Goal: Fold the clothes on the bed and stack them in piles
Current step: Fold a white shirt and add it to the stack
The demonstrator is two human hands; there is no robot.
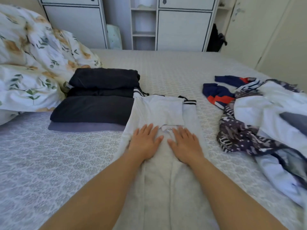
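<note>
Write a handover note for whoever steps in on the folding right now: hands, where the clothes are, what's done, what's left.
Left hand and right hand: both flat, fingers straight, pressing on the white garment, gripping nothing.
White garment: spread lengthwise on the bed in front of the person, sleeves with dark striped cuffs folded in at the far end; only partly folded.
Done: a pile of folded dark clothes stands left of it, beside the floral duvet.
Left: finish folding the white garment and stack it, then fold the loose heap on the right and the navy and red piece.
</note>
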